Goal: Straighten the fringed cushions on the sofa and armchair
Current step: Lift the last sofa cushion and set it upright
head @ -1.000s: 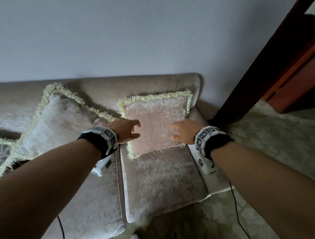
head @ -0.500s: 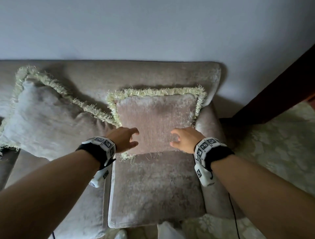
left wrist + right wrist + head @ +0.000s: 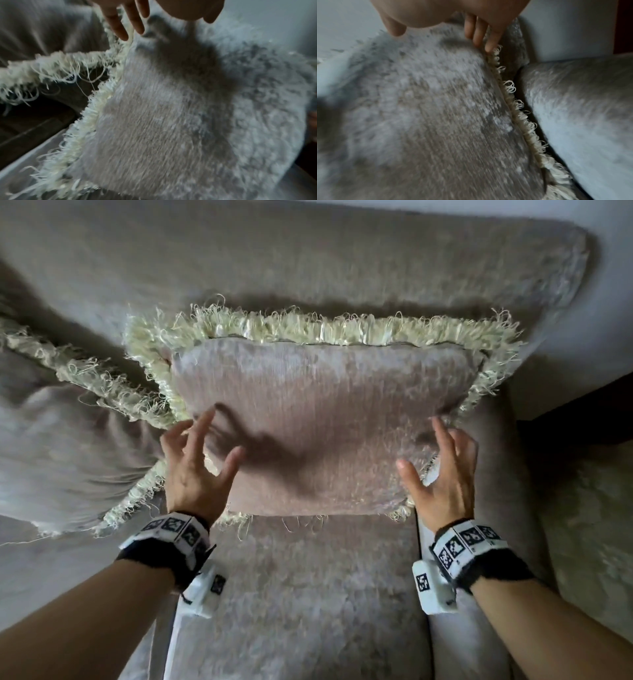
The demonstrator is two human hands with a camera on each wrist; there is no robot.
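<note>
The fringed cushion [image 3: 318, 419] leans on the sofa [image 3: 294, 594] backrest; left hand [image 3: 195, 470] and right hand [image 3: 442, 474] flank it, fingers spread wide, holding nothing.

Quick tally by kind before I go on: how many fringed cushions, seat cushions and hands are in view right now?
Fringed cushions: 2, the upright pink cushion and the leaning grey cushion.
Seat cushions: 2, the right seat cushion and the left seat cushion.
Hands: 2, left hand and right hand, both open.
Total: 6.
</note>
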